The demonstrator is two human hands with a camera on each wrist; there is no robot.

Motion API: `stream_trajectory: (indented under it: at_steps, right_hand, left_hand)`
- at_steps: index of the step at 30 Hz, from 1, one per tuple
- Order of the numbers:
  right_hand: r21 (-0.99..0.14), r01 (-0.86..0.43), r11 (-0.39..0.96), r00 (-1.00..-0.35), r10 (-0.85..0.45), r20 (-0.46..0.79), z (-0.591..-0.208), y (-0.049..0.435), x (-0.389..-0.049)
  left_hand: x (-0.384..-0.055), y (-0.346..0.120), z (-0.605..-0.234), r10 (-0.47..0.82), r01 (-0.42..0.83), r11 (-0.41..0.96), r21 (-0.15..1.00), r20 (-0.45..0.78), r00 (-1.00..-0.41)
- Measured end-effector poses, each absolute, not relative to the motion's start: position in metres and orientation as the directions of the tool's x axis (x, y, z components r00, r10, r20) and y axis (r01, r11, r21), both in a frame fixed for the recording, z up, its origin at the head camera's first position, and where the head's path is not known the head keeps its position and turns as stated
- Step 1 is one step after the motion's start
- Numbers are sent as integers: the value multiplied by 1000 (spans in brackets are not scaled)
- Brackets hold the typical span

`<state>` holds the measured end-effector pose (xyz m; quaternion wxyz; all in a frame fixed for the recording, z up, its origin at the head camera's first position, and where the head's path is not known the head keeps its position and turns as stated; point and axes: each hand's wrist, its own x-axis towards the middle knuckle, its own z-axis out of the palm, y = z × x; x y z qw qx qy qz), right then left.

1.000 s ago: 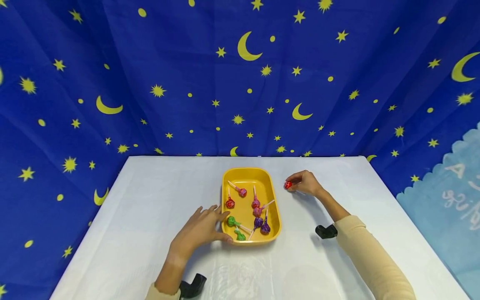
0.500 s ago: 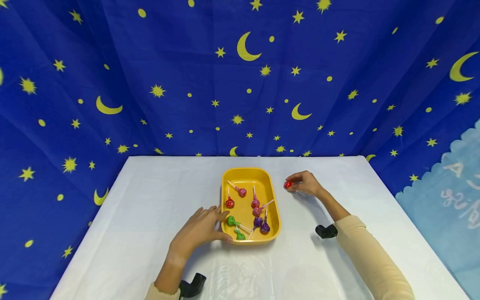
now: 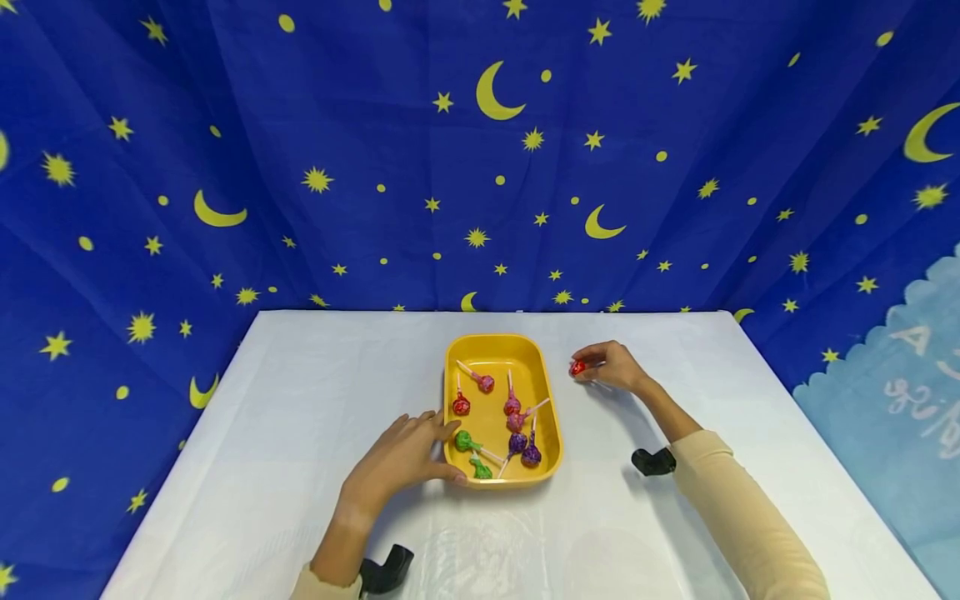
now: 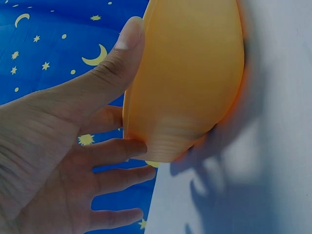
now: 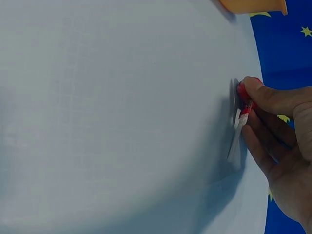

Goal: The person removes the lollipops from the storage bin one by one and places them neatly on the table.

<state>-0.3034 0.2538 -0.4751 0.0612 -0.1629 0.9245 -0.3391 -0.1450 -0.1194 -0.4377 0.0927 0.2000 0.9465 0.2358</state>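
A yellow tray [image 3: 555, 433] stands on the white table with several wrapped lollipops in it: green ones [image 3: 465, 442], purple ones [image 3: 531, 455], pink ones [image 3: 512, 406] and a red one [image 3: 461, 405]. At its near left corner my left hand [image 3: 401, 458] rests thumb and fingertips against the rim, the other fingers spread and mostly straight in the left wrist view. Right of the tray, my right hand [image 3: 611, 367] pinches another red lollipop [image 5: 245, 108] by its wrapped head. That lollipop's white stick shows below the fingers in the right wrist view, low over the table.
The white table [image 3: 337, 367] runs back to a blue curtain [image 3: 390, 150] with yellow moons and stars. A light blue panel [image 3: 885, 408] with white lettering hangs at the right. Black wrist-camera mounts [image 3: 652, 462] sit by both sleeves.
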Motion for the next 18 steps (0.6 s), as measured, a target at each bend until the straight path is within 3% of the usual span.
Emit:
stream_trajectory:
  at_steps: [18]
  right_hand:
    - [-667, -292, 685, -924, -383, 10, -452, 244, -307]
  left_hand:
    - [-145, -120, -438, 424, 341, 806, 484, -70, -903]
